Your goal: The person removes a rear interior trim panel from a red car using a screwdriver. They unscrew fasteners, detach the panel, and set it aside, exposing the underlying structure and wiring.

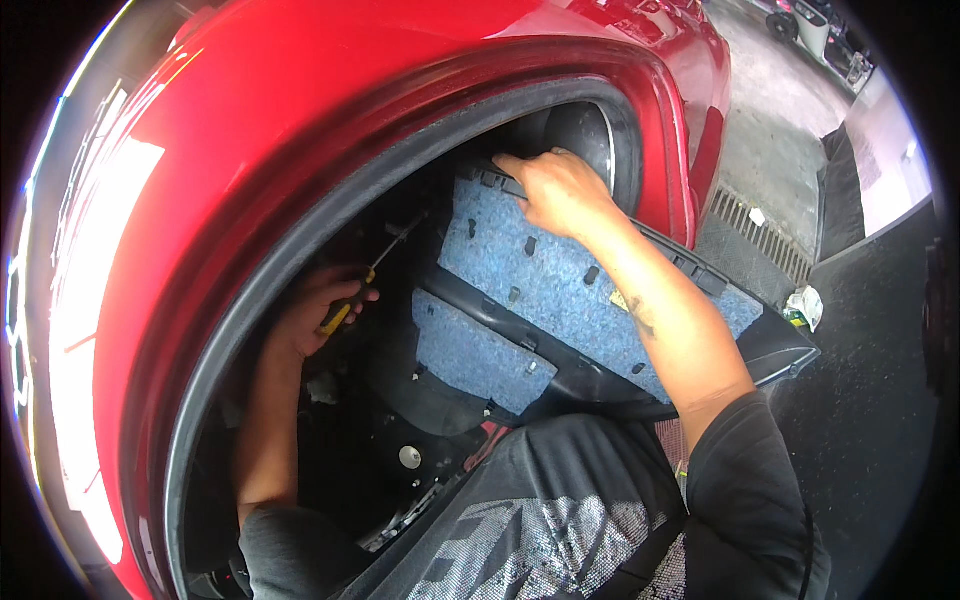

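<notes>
My left hand (312, 310) is wrapped round the yellow and black handle of a screwdriver (349, 303). Its thin metal shaft points up and to the right into the dark interior; what the tip meets is too dark to make out. With my right hand (562, 192) I grip the upper edge of a black trim panel (575, 375), some fingertips hidden behind it. Blue felt padding (530, 250) covers much of the panel's side facing me, with small dark clips showing through. The panel sits tilted across the opening, apart from the screwdriver.
A red car body (270, 110) curves around the opening, edged by a black rubber seal (290, 255). Low in the dark interior lies a round whitish piece (409, 457). Outside at right are a floor grate (760, 235) and a crumpled wrapper (803, 308).
</notes>
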{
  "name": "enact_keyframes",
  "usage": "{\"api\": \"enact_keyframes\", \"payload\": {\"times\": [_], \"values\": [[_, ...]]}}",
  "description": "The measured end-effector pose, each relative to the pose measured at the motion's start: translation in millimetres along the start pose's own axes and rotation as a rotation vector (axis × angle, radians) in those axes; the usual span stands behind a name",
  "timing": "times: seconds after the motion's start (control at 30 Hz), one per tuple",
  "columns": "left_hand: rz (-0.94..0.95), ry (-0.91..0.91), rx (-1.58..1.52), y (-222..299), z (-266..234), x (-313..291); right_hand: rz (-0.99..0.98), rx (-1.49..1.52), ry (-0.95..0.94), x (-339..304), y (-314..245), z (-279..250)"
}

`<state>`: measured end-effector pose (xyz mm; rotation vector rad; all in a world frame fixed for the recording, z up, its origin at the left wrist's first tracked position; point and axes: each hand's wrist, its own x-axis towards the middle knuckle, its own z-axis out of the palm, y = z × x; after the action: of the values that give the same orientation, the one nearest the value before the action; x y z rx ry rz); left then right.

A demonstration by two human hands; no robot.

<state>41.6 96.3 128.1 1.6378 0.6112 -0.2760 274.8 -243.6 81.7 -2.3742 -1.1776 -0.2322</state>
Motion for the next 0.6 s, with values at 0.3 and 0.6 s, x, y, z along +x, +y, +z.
{"api": "enact_keyframes", "payload": {"times": [0.3, 0.6], "values": [[-0.011, 0.202, -0.161, -21.9, -0.6, 4.5, -0.012, -0.033, -0.022, 1.2, 9.0, 4.3], [0.077, 0.207, -0.048, -62.0, 13.0, -24.0, 0.017, -0.022, -0.012, 1.4, -6.0, 2.1]]}}
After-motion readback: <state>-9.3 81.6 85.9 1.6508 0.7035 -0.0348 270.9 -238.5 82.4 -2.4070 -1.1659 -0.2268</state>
